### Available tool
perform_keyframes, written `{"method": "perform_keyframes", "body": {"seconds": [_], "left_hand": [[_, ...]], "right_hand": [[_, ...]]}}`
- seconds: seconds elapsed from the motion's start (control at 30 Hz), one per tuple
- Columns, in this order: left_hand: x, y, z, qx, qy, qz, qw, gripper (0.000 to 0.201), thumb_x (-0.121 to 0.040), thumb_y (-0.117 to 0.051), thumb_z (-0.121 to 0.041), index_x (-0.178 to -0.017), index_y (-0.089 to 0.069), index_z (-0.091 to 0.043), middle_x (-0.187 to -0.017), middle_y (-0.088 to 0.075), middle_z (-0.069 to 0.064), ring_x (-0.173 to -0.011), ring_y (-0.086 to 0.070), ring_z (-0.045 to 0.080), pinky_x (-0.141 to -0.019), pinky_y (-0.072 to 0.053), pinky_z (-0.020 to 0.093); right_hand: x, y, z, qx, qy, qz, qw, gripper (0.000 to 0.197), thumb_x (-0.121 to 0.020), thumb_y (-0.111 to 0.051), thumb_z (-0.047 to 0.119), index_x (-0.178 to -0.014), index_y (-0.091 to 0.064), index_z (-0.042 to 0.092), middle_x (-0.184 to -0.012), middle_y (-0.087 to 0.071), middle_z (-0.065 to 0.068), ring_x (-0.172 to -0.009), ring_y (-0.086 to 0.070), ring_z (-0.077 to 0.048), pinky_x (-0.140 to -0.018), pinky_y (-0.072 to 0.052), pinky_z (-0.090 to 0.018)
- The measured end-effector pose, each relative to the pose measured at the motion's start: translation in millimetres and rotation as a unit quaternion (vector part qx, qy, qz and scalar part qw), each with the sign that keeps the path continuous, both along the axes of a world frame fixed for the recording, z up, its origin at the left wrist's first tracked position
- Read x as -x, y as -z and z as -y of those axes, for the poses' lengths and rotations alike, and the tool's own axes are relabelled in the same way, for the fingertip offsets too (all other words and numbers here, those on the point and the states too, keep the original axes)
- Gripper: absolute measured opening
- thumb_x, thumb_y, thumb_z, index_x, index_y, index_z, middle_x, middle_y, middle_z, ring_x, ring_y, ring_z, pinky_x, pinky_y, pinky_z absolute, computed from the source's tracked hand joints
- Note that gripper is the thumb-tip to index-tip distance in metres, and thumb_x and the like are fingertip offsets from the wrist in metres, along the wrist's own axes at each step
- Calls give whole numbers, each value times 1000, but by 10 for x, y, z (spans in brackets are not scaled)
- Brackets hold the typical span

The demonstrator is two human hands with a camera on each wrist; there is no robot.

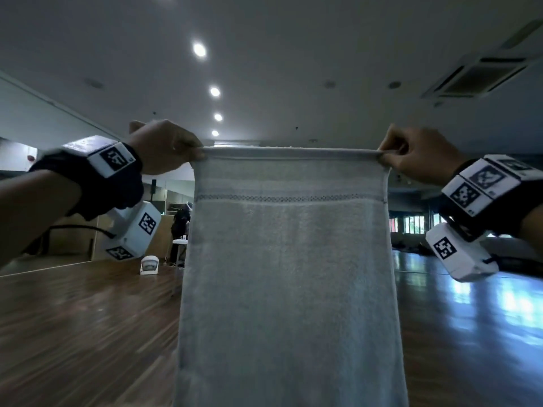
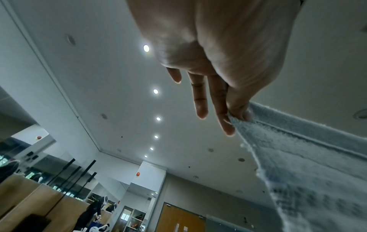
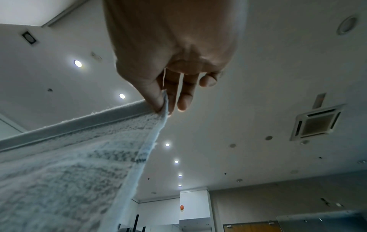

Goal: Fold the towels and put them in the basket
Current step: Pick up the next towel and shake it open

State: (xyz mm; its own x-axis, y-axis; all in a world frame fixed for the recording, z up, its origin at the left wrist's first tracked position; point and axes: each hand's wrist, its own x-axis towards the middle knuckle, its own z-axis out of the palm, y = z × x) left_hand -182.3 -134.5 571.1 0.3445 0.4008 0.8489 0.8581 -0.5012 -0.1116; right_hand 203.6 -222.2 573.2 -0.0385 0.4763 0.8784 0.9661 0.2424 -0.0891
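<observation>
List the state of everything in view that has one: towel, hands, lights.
towel: unfolded, hanging flat, top edge pulled taut between the hands
left hand: raised, pinches one top corner of the towel
right hand: raised, pinches the other top corner
ceiling lights: on
</observation>
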Motion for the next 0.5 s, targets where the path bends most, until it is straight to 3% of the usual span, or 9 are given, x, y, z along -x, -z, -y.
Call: {"method": "perform_keyframes", "body": {"seconds": [0.13, 0.2, 0.3, 0.4, 0.5], "left_hand": [[-53, 221, -366, 23, -11, -25, 999, 21, -89, -58, -33, -97, -70, -19, -88, -69, 3, -76, -58, 18, -75, -39, 28], [-80, 455, -634, 58, -31, -50, 997, 14, -88, -58, -36, -85, -67, -25, -80, -67, -3, -69, -58, 16, -75, -44, 31], [-109, 805, -1032, 135, -22, -74, 988, 16, -87, -60, -34, -72, -61, -29, -70, -63, -8, -64, -58, 9, -68, -47, 32], [-165, 1041, -1307, 131, -19, -79, 988, 14, -89, -59, -31, -75, -62, -29, -79, -67, -8, -75, -60, 14, -77, -46, 34], [-222, 1160, -1502, 121, -13, -55, 991, 11, -90, -59, -25, -83, -67, -22, -86, -67, -3, -79, -58, 18, -74, -44, 32]], "right_hand": [[-43, 211, -414, 23, -3, -3, 1000, 17, -81, -68, 13, -74, -55, 23, -70, -56, 9, -72, -56, -22, -67, -43, -32], [-78, 466, -674, 31, 5, 7, 999, 27, -79, -69, 13, -66, -51, 28, -68, -56, 10, -68, -57, -22, -68, -46, -34], [-93, 905, -1011, 61, 36, 44, 997, 23, -83, -64, 17, -71, -49, 29, -65, -55, 10, -65, -56, -20, -75, -46, -39], [-103, 1186, -1256, 89, 45, 65, 993, 15, -86, -60, 17, -77, -50, 25, -67, -58, 7, -66, -57, -21, -85, -44, -46], [-121, 1281, -1433, 87, 50, 49, 994, 12, -86, -59, 16, -80, -51, 23, -71, -62, 1, -69, -59, -24, -90, -43, -45]]}}
